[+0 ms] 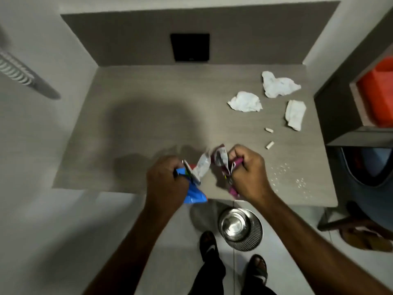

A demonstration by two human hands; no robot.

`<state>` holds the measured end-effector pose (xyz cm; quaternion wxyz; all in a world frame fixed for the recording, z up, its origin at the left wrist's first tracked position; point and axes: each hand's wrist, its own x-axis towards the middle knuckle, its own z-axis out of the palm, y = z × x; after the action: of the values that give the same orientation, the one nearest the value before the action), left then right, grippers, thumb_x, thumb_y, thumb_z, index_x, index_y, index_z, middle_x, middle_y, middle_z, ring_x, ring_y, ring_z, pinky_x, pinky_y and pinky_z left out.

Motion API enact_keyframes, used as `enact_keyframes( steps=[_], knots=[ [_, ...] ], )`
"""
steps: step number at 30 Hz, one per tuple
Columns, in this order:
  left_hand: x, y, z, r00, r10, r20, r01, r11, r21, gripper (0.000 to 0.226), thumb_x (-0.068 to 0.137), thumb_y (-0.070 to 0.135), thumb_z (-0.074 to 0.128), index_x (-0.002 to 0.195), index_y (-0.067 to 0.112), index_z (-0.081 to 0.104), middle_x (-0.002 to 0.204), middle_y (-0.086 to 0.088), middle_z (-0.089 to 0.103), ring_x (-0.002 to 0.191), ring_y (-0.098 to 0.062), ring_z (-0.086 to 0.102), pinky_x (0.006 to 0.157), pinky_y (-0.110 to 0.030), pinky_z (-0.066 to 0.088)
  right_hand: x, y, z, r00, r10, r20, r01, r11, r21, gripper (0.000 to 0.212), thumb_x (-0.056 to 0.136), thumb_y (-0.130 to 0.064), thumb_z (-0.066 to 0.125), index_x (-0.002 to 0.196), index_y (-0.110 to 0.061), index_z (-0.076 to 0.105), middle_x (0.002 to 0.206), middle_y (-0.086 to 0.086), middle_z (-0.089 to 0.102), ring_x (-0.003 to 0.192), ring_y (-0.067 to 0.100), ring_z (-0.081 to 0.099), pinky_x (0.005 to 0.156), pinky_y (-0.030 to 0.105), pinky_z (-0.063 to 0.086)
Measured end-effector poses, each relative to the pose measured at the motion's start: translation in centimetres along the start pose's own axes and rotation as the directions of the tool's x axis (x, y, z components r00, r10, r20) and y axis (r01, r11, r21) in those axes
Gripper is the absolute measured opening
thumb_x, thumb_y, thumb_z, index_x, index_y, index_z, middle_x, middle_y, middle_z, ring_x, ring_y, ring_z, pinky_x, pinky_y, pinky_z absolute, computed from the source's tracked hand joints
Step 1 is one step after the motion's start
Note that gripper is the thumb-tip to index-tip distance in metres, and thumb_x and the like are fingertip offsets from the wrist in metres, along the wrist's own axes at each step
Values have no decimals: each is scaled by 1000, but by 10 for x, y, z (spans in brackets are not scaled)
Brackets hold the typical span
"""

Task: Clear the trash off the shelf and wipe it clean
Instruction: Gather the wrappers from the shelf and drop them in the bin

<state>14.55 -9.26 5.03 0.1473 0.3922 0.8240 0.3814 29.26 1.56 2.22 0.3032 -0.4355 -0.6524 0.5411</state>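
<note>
My left hand [165, 179] is closed around a blue wrapper [194, 194] and a silvery crumpled wrapper [202, 167], near the front edge of the grey shelf [138, 124]. My right hand [248, 171] grips a pink and white wrapper [221, 160] just to the right of it. Three crumpled white tissues lie at the back right: one [278, 84], one [245, 102] and one [294, 114]. Two small paper rolls [269, 130] [269, 145] and scattered white crumbs [297, 179] lie on the right side.
A steel bin [241, 227] stands on the floor just below the shelf's front edge, by my feet. A dark cabinet with an orange box [378, 96] borders the shelf's right side. A black panel [190, 46] sits on the back wall.
</note>
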Motion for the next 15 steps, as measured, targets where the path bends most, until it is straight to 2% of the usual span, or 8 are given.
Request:
enact_keyframes(
  steps=[3, 5, 7, 9, 11, 12, 14, 15],
  knots=[
    [-87, 7, 25, 955, -53, 293, 54, 999, 4, 18, 62, 4, 56, 73, 19, 54, 87, 2, 55, 71, -7, 56, 66, -8, 40, -92, 35, -42, 998, 59, 16, -57, 992, -109, 14, 73, -25, 41, 79, -38, 42, 67, -12, 59, 52, 1, 53, 50, 19, 44],
    [-136, 1, 46, 808, -101, 581, 78, 995, 66, 35, 62, 17, 60, 94, 25, 51, 106, 7, 41, 90, -4, 54, 77, -6, 40, -139, 72, -64, 979, 199, 41, -191, 970, -148, 22, 82, -26, 49, 91, -42, 38, 68, -9, 59, 55, 2, 57, 51, 19, 46],
    [-174, -21, 81, 647, -183, 741, 87, 982, 166, 61, 63, 21, 63, 120, 33, 45, 122, 15, 33, 114, -2, 47, 89, -3, 36, -170, 121, -76, 943, 328, 64, -310, 930, -198, 24, 92, -20, 52, 94, -37, 35, 67, -5, 59, 54, 1, 58, 50, 15, 42],
    [-191, -52, 129, 571, -203, 795, 76, 978, 195, 70, 74, 11, 65, 138, 24, 40, 135, 13, 31, 127, -5, 38, 99, -3, 32, -177, 171, -79, 875, 472, 105, -457, 879, -139, 26, 98, -4, 46, 89, -27, 36, 66, -2, 58, 49, 3, 55, 46, 16, 40],
    [-199, -87, 191, 570, -245, 784, 81, 966, 244, 56, 80, 7, 64, 133, 10, 44, 138, -5, 34, 130, -19, 42, 105, -14, 38, -169, 230, -78, 816, 561, 140, -555, 828, -80, 37, 98, 14, 32, 80, -17, 43, 61, -4, 53, 40, 0, 50, 38, 13, 39],
    [-200, -103, 222, 574, -302, 761, 111, 949, 294, 52, 81, 6, 65, 130, 7, 45, 136, -11, 36, 127, -23, 45, 104, -16, 40, -160, 264, -77, 791, 599, 124, -583, 800, -140, 37, 95, 17, 33, 75, -11, 46, 61, 0, 51, 36, 1, 51, 35, 15, 40],
    [-197, -137, 281, 599, -368, 711, 165, 926, 341, 56, 84, 2, 64, 135, 6, 44, 133, -18, 38, 123, -30, 49, 102, -19, 41, -141, 332, -68, 733, 676, 81, -644, 727, -240, 27, 84, 20, 47, 75, -4, 56, 71, 10, 58, 45, 16, 60, 38, 24, 47],
    [-196, -156, 310, 610, -371, 700, 149, 921, 359, 59, 84, 0, 61, 139, 7, 42, 134, -20, 40, 124, -33, 50, 104, -24, 44, -133, 366, -61, 727, 684, 54, -641, 705, -303, 21, 80, 17, 51, 81, -1, 61, 83, 15, 63, 61, 25, 65, 45, 27, 52]
  ],
)
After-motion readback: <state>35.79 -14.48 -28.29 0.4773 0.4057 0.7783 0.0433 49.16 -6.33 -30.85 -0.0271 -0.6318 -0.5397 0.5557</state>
